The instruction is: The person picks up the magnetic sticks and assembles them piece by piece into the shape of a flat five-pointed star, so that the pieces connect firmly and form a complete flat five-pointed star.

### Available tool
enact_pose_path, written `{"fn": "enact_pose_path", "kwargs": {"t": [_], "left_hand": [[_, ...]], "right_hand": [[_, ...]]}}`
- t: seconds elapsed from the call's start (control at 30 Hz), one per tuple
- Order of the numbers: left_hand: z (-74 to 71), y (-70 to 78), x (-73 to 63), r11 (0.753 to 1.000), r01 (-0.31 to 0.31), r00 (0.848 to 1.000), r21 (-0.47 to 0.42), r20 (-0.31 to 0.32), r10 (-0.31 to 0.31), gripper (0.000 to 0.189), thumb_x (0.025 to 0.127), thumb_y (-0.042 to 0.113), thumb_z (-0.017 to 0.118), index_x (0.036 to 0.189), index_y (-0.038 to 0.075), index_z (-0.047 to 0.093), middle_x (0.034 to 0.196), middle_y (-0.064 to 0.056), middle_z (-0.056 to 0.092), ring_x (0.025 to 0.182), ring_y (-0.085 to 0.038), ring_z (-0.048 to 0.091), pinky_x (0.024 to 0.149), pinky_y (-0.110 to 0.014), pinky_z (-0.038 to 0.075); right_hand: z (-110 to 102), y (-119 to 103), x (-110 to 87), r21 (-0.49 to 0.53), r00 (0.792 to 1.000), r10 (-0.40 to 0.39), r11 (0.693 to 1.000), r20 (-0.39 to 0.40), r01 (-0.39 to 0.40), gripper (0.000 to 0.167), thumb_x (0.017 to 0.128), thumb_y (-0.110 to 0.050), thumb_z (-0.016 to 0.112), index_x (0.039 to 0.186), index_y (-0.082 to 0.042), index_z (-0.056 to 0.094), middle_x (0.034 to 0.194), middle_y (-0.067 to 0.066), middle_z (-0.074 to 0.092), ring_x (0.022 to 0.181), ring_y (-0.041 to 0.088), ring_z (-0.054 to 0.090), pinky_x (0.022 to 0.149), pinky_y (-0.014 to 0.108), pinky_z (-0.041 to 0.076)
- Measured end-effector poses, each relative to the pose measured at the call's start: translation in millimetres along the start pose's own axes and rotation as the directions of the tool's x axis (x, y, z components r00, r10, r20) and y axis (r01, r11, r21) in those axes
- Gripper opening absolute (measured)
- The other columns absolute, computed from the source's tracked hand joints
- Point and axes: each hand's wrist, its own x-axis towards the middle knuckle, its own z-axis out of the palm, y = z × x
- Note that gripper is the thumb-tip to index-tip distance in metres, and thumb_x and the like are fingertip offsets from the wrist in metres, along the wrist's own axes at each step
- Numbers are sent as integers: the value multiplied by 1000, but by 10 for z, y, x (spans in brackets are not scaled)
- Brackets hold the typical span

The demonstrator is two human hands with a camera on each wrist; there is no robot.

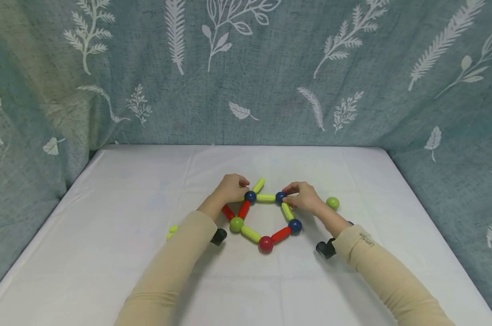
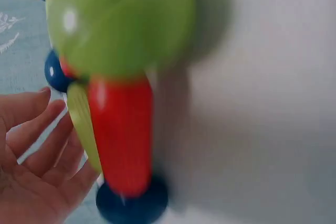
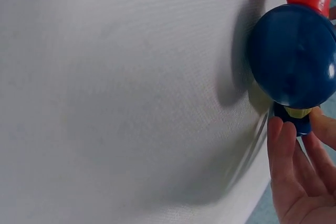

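A ring of magnetic-looking rods and balls lies on the white table. Its back edge is a yellow-green rod (image 1: 266, 198) between a left blue ball (image 1: 250, 196) and a right blue ball (image 1: 281, 197). My left hand (image 1: 229, 188) is beside the left blue ball; the left wrist view shows its fingers spread loosely near a yellow-green rod (image 2: 84, 127), gripping nothing visible. With thumb and fingers, my right hand (image 1: 305, 197) pinches the right blue ball. Toward the front are a green ball (image 1: 236, 224), a red ball (image 1: 265, 244) and another blue ball (image 1: 295, 226).
A loose green ball (image 1: 333, 203) sits right of the right hand. Yellow-green rods (image 1: 172, 230) lie left of the left forearm, partly hidden by it. One yellow-green rod (image 1: 259, 185) sticks out behind the left blue ball. A patterned curtain (image 1: 246, 90) hangs behind the table.
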Motion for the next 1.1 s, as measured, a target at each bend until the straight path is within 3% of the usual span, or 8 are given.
{"fn": "enact_pose_path", "kwargs": {"t": [0.17, 0.37, 0.53, 0.7, 0.9, 1.0, 1.1], "left_hand": [[-220, -169, -128, 987, -104, 993, 123, 59, 97, 28, 90, 10, 54, 114, -1, 62, 111, -15, 61, 105, -27, 54, 90, -38, 44], [-417, -338, -268, 989, -114, 990, 93, 97, 105, 28, 84, 9, 63, 110, -1, 64, 108, -14, 63, 103, -29, 55, 88, -39, 46], [-434, -459, -325, 985, -139, 985, 105, 113, 127, 20, 83, 9, 67, 100, -1, 69, 96, -11, 67, 95, -26, 58, 85, -37, 47], [-413, -541, -342, 984, -165, 984, 70, 74, 159, 17, 82, 9, 68, 96, 0, 71, 95, -11, 67, 95, -28, 60, 84, -39, 47], [-384, -548, -327, 982, -185, 981, 48, 66, 182, 17, 82, 8, 68, 97, -1, 70, 97, -12, 66, 95, -28, 60, 81, -36, 49], [-381, -533, -328, 986, -160, 985, 44, 65, 157, 17, 82, 8, 68, 97, 0, 70, 98, -12, 66, 96, -28, 60, 81, -35, 49], [-378, -526, -336, 987, -157, 986, 45, 57, 154, 17, 82, 8, 68, 96, 0, 70, 97, -12, 66, 96, -28, 60, 81, -36, 49]], "right_hand": [[21, 18, -2, -10, 999, -31, 999, 8, 31, 31, 86, -10, 62, 116, -2, 58, 118, 16, 58, 76, 16, 58, 65, 24, 50], [42, 18, -10, -19, 999, -45, 999, 0, 44, 32, 86, -10, 62, 116, -2, 58, 117, 16, 58, 75, 15, 58, 65, 24, 50], [52, 4, -25, -30, 999, -39, 999, -4, 39, 32, 87, -10, 62, 117, -2, 58, 118, 16, 58, 71, 14, 57, 63, 23, 49], [31, 20, -41, -23, 998, -61, 998, 20, 61, 33, 88, -11, 60, 119, -2, 56, 120, 17, 56, 73, 14, 58, 63, 24, 50], [-63, 86, -154, -28, 986, -95, 995, 136, 100, 50, 86, -15, 62, 131, 1, 44, 129, 22, 48, 87, 22, 62, 69, 28, 53], [-95, 116, -275, -35, 979, -71, 996, 191, 79, 60, 83, -19, 67, 133, 0, 41, 123, 23, 51, 86, 23, 63, 69, 29, 53], [-102, 152, -417, -72, 977, -52, 995, 209, 68, 57, 79, -21, 71, 126, 0, 47, 107, 16, 58, 76, 18, 62, 65, 28, 53]]}}
